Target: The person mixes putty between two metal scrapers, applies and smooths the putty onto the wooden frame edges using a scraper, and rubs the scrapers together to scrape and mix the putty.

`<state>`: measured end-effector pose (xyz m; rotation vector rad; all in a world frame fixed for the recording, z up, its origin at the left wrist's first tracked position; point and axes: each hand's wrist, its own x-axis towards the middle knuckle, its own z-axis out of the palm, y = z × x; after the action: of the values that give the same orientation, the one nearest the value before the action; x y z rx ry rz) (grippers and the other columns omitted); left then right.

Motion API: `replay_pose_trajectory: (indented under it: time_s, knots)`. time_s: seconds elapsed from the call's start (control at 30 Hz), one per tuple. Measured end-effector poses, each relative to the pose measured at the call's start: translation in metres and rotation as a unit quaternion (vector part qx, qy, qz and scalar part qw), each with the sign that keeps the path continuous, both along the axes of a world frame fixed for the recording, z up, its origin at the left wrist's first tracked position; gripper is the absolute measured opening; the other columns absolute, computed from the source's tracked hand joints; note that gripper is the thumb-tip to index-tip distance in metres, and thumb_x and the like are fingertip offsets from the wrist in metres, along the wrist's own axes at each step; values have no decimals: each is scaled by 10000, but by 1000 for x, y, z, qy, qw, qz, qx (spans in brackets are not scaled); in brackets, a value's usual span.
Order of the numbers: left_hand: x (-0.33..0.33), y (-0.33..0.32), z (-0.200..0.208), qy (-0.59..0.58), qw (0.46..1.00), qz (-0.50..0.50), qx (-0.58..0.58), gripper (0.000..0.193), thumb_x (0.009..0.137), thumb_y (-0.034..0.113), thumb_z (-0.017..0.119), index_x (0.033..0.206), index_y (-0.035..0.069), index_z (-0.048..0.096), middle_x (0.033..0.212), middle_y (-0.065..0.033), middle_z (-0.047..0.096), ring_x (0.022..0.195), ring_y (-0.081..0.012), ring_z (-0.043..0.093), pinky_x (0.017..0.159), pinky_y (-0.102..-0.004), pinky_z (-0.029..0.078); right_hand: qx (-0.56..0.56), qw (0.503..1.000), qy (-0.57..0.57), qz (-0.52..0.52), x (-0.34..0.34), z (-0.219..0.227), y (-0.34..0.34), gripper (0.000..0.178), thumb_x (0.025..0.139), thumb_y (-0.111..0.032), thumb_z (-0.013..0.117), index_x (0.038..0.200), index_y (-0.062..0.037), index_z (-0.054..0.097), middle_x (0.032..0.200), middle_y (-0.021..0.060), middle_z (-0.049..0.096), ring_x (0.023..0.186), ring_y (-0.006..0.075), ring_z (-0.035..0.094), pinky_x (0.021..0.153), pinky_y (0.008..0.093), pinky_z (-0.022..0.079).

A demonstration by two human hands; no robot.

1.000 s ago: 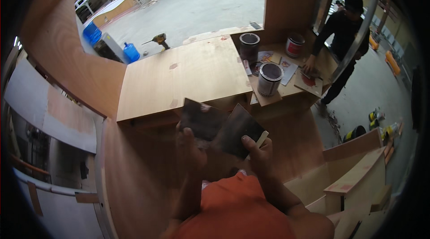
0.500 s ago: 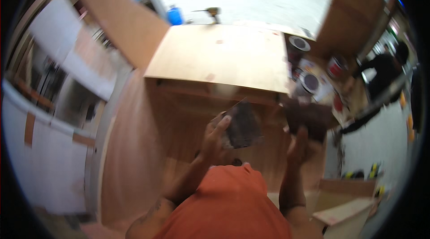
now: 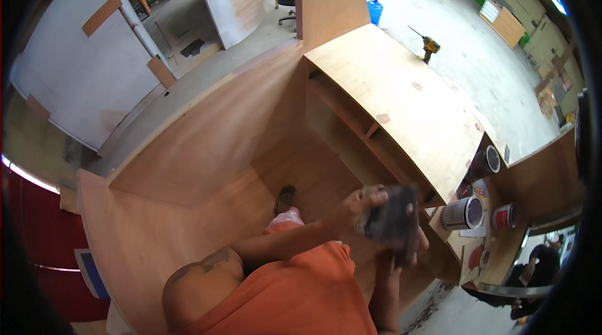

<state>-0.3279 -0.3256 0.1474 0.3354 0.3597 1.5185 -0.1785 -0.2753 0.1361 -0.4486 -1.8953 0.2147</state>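
My left hand [image 3: 359,208] is closed on a dark, flat, squarish plate [image 3: 390,219] that looks like a filler spreader, its thumb along the upper edge. Just below and behind it, my right hand [image 3: 387,262] grips a second dark plate [image 3: 411,255]. The two plates overlap in front of me, and motion blurs them. Part of the right hand is hidden behind the front plate. Both hands are beside the near edge of a pale wooden counter top [image 3: 401,100].
A cordless drill [image 3: 429,47] stands at the counter's far edge. Open cans, including a grey-rimmed can [image 3: 463,213] and a red-labelled can [image 3: 504,216], stand at the right. A curved plywood wall [image 3: 207,147] encloses the left. Another person [image 3: 533,272] is at the far right.
My view has swung to the right, so the counter appears tilted. My hands, apart before with one plate each, have come together and the plates now overlap.
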Motion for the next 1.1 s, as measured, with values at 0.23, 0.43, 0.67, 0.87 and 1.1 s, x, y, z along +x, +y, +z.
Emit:
replay_pose_trajectory:
  time_s: [0.23, 0.43, 0.67, 0.87, 1.1]
  knots:
    - [-18, -27, -8, 94, 983, 158, -29, 319, 1004, 258, 540, 1190, 3, 578, 1018, -12, 628, 947, -71, 578, 821, -243, 484, -615, 746, 224, 121, -4, -55, 28, 269, 984, -186, 525, 1170, 1, 572, 956, 77, 617, 780, 121, 612, 630, 256, 530]
    - [-69, -43, -32, 233, 908, 339, -75, 381, 1032, 274, 477, 1310, 17, 524, 944, 2, 634, 767, -66, 618, 657, -253, 522, -660, 678, 269, 180, -37, -42, -12, 393, 937, -275, 597, 1178, 26, 524, 964, 93, 607, 741, 136, 600, 512, 245, 459]
    - [-160, -121, -46, 516, 761, 393, -25, 341, 1024, 215, 480, 1306, 32, 539, 816, -106, 677, 720, -126, 652, 615, -325, 511, -602, 785, 81, 124, -171, -17, -68, 368, 961, -252, 598, 1111, 82, 566, 961, 100, 600, 855, 151, 591, 702, 307, 515]
    - [-284, -235, -68, 619, 739, 262, -47, 297, 1005, 238, 508, 1244, 91, 606, 851, -160, 687, 702, -252, 667, 658, -350, 516, -661, 726, 5, 190, -279, -54, -103, 385, 928, -157, 649, 1246, 31, 540, 1116, 190, 561, 983, 267, 601, 789, 358, 519]
    - [-351, -370, -107, 494, 774, 306, -253, 416, 1000, 374, 496, 1246, 56, 603, 925, -85, 693, 802, -182, 640, 775, -351, 497, -680, 690, 90, 232, -418, -62, -163, 568, 883, -289, 713, 1311, 14, 494, 1199, 173, 567, 1067, 290, 586, 847, 406, 525]
